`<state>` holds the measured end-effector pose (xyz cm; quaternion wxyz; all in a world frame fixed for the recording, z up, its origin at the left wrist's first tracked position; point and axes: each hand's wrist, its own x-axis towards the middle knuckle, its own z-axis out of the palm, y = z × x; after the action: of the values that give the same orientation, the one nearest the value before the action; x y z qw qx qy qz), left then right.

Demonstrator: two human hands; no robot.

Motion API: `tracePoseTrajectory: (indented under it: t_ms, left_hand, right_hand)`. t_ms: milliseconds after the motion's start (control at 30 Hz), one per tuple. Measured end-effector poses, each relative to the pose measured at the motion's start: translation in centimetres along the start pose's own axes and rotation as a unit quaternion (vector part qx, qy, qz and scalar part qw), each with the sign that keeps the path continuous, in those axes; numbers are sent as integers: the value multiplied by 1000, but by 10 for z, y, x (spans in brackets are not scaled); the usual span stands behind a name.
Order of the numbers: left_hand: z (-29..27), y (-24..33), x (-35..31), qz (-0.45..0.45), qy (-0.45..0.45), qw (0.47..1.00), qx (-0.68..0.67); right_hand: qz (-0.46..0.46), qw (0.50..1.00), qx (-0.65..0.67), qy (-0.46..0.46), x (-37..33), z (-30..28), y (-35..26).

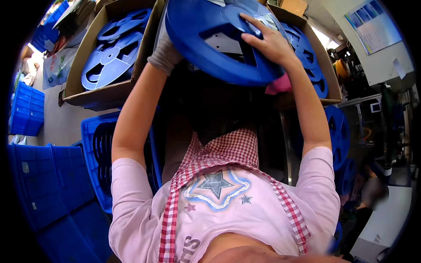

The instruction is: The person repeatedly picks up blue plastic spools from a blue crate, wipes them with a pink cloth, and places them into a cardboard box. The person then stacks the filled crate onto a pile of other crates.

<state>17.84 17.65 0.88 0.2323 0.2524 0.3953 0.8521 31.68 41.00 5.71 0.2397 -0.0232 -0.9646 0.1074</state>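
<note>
A large blue plastic reel [193,39] with cut-out openings is tilted in front of me at the top of the view. At its left rim is my left hand [165,51], in a grey glove; the fingers are hidden behind the reel. My bare right hand [272,44] lies on the right part of the reel's face. Its thumb and a forefinger are stretched out and apart, close to the hub. The other fingers of that hand cannot be made out. Through the openings some greyish metal surface shows, and something pink [279,85] sticks out below the right rim.
Cardboard boxes of blue reels stand left [70,94] and right [335,94]. A blue crate [90,131] with dark rings is by my left arm, and stacked blue crates [48,184] are farther left. More blue reels [337,131] stand by my right arm.
</note>
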Motion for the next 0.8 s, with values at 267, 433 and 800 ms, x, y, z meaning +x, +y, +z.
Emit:
tracePoseTrajectory:
  t_ms: [267,433,800]
  left_hand:
    - [-74,-6,106,-9,-28,993,-117]
    - [-89,5,69,-75,-127,979,-141]
    - [-67,15,-77,234,74,718,652]
  right_hand:
    - [101,989,-5,-107,126,37,34]
    - [44,989,-4,-138,110,18,6]
    - [-54,987,-12,148,-28,-22,39]
